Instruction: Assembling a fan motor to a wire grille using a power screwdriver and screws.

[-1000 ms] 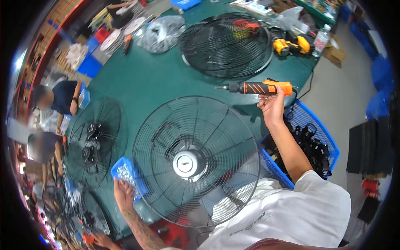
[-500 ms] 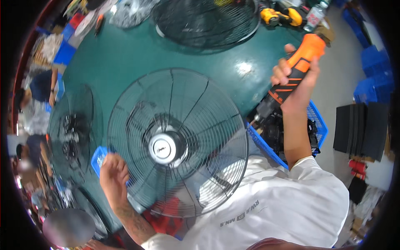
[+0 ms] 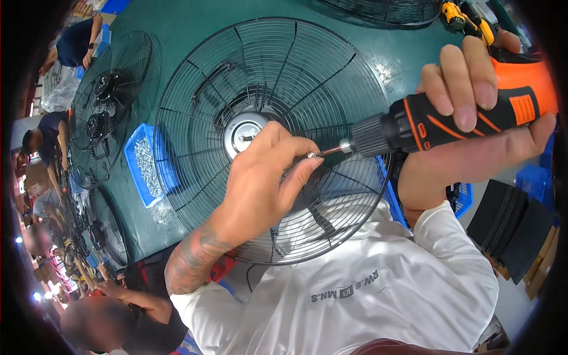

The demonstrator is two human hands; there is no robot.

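My right hand [image 3: 473, 112] grips an orange and black electric screwdriver [image 3: 449, 115], held level with its bit pointing left. My left hand [image 3: 266, 177] is raised over the fan guard, and its fingertips pinch a small silver screw [image 3: 310, 155] against the tip of the bit. Below both hands lies a large round black wire fan guard [image 3: 201, 77] with a silver hub [image 3: 244, 131] at its middle, flat on the green table [image 3: 177, 23].
A blue tray of screws [image 3: 145, 171] sits left of the guard. More black fan guards [image 3: 103, 100] lie at the left, with other people at work beside them. A yellow drill [image 3: 464, 18] rests at the top right. Blue crates [image 3: 461, 198] stand at my right.
My left hand rose from the blue screw tray to the driver's tip with a screw. My right hand brought the screwdriver down and close, level with its bit pointing left.
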